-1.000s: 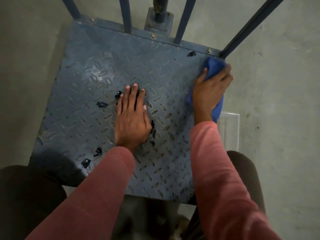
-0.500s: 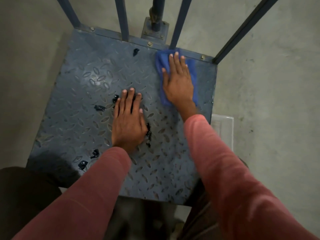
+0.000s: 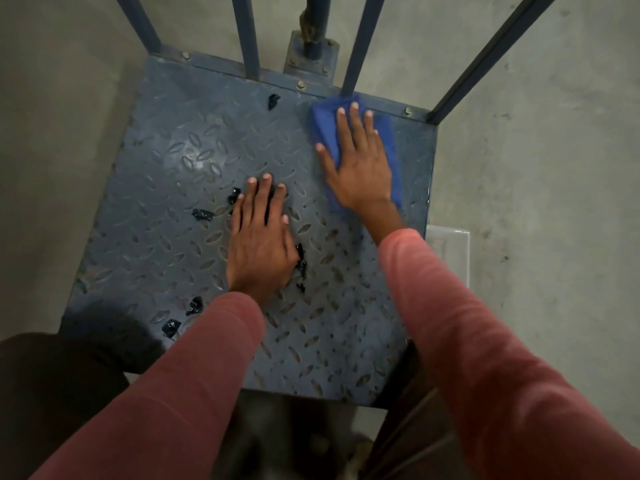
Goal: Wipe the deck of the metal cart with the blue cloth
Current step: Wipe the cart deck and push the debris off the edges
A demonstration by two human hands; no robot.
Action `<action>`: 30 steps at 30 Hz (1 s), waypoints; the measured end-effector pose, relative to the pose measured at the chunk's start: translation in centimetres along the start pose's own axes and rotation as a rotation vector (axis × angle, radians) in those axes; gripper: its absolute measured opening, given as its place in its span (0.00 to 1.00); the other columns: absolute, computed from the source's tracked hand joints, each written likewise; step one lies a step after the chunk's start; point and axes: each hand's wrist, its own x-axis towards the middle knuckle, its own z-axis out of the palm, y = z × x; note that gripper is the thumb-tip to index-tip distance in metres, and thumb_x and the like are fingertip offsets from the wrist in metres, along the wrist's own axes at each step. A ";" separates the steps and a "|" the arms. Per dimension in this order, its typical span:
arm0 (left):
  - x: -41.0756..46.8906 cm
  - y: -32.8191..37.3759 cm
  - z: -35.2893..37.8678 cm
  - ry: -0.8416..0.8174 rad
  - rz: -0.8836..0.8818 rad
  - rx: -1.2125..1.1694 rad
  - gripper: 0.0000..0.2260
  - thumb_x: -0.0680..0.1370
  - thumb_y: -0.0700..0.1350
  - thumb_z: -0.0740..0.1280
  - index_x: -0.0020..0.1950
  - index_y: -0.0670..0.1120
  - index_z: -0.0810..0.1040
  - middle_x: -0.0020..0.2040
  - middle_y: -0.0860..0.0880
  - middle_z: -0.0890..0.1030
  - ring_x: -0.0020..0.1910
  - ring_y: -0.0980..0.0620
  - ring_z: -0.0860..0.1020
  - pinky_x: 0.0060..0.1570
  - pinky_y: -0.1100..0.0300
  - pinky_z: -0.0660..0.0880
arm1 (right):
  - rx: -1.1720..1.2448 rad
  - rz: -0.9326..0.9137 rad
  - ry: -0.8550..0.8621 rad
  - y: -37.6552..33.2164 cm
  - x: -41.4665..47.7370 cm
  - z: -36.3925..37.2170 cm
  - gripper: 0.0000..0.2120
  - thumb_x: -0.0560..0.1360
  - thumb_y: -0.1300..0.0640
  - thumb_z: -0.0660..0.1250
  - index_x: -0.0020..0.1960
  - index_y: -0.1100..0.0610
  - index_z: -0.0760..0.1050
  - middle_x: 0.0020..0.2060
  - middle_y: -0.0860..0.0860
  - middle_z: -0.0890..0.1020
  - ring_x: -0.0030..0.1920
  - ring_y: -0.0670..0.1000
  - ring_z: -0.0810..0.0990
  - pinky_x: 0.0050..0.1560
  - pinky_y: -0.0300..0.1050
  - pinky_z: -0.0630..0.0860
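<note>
The cart's deck point(image 3: 166, 209) is dark blue chequered metal, seen from above. My right hand point(image 3: 360, 168) lies flat, fingers spread, pressing the blue cloth point(image 3: 323, 129) onto the deck's far right part, near the back rail. My left hand point(image 3: 259, 240) rests flat on the middle of the deck, palm down, holding nothing. Several small black smears of dirt lie on the deck: one near the back edge point(image 3: 273, 100), others left of my left hand point(image 3: 202, 214), beside its wrist point(image 3: 300, 263) and near the front left point(image 3: 171, 328).
Blue upright bars point(image 3: 249, 32) and a bolted post base point(image 3: 311, 53) rise from the deck's far edge. A clear plastic container point(image 3: 450, 251) sits on the concrete floor point(image 3: 540, 202) just right of the cart. My knees are at the front edge.
My right hand slid the cloth left from the deck's far right corner to beside the second bar from the right, then stayed about there. My left hand has kept still.
</note>
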 end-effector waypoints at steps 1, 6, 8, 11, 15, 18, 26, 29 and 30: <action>0.0 0.0 0.0 -0.004 0.000 0.005 0.24 0.85 0.46 0.53 0.82 0.44 0.62 0.84 0.44 0.58 0.85 0.45 0.52 0.82 0.45 0.52 | -0.018 0.022 0.004 1.7 -0.6 -0.1 0.33 0.84 0.39 0.49 0.81 0.58 0.56 0.81 0.58 0.57 0.81 0.61 0.53 0.81 0.55 0.53; 0.0 0.1 -0.1 -0.015 -0.002 0.014 0.24 0.85 0.45 0.53 0.82 0.44 0.62 0.84 0.44 0.57 0.85 0.44 0.51 0.82 0.45 0.52 | -0.027 0.463 0.049 3.0 -2.7 -1.0 0.32 0.84 0.43 0.48 0.82 0.60 0.50 0.82 0.59 0.52 0.81 0.62 0.49 0.81 0.56 0.47; 0.1 0.2 -0.1 -0.013 -0.003 0.007 0.24 0.85 0.45 0.53 0.82 0.44 0.62 0.84 0.44 0.58 0.84 0.44 0.52 0.82 0.45 0.52 | -0.022 0.290 -0.005 -1.2 -3.6 -0.7 0.31 0.85 0.44 0.48 0.82 0.59 0.49 0.82 0.59 0.50 0.81 0.63 0.47 0.81 0.58 0.46; -0.1 0.1 -0.2 -0.009 0.002 -0.005 0.24 0.84 0.45 0.52 0.81 0.43 0.64 0.84 0.43 0.59 0.84 0.44 0.53 0.82 0.45 0.53 | 0.038 -0.155 -0.108 -2.3 -5.7 -0.1 0.30 0.84 0.45 0.52 0.82 0.56 0.54 0.82 0.55 0.54 0.82 0.59 0.49 0.81 0.55 0.50; 0.0 0.1 0.0 -0.009 0.006 -0.004 0.24 0.85 0.45 0.53 0.82 0.43 0.63 0.84 0.44 0.58 0.84 0.44 0.52 0.82 0.45 0.53 | 0.078 0.030 -0.027 5.8 -4.6 -1.4 0.30 0.84 0.43 0.49 0.82 0.56 0.54 0.82 0.55 0.55 0.82 0.57 0.51 0.80 0.58 0.53; 0.1 0.0 0.0 -0.018 0.004 0.004 0.24 0.86 0.45 0.53 0.82 0.43 0.62 0.84 0.44 0.57 0.85 0.45 0.51 0.82 0.45 0.52 | 0.065 0.385 0.026 6.1 -4.4 -1.7 0.31 0.84 0.44 0.48 0.82 0.58 0.52 0.82 0.57 0.53 0.81 0.62 0.50 0.80 0.60 0.52; 0.1 -0.1 0.0 -0.008 0.010 0.011 0.25 0.84 0.46 0.51 0.82 0.43 0.61 0.84 0.44 0.58 0.84 0.44 0.52 0.82 0.44 0.53 | 0.095 -0.179 -0.114 4.6 -7.8 -1.9 0.29 0.85 0.43 0.50 0.82 0.52 0.53 0.82 0.51 0.53 0.82 0.54 0.48 0.81 0.57 0.52; 0.0 -0.1 0.0 -0.015 0.008 0.012 0.25 0.85 0.46 0.51 0.82 0.44 0.61 0.84 0.44 0.57 0.85 0.45 0.51 0.82 0.45 0.52 | 0.079 0.019 -0.060 6.7 -4.0 -2.4 0.29 0.85 0.42 0.48 0.83 0.52 0.51 0.82 0.52 0.52 0.82 0.56 0.48 0.81 0.55 0.49; 0.0 -0.1 0.0 -0.016 0.008 0.010 0.25 0.85 0.46 0.51 0.82 0.44 0.61 0.84 0.44 0.57 0.85 0.45 0.51 0.82 0.45 0.52 | 0.073 0.066 -0.057 6.6 -2.7 -2.3 0.30 0.84 0.42 0.47 0.83 0.53 0.51 0.82 0.52 0.52 0.82 0.56 0.48 0.81 0.56 0.49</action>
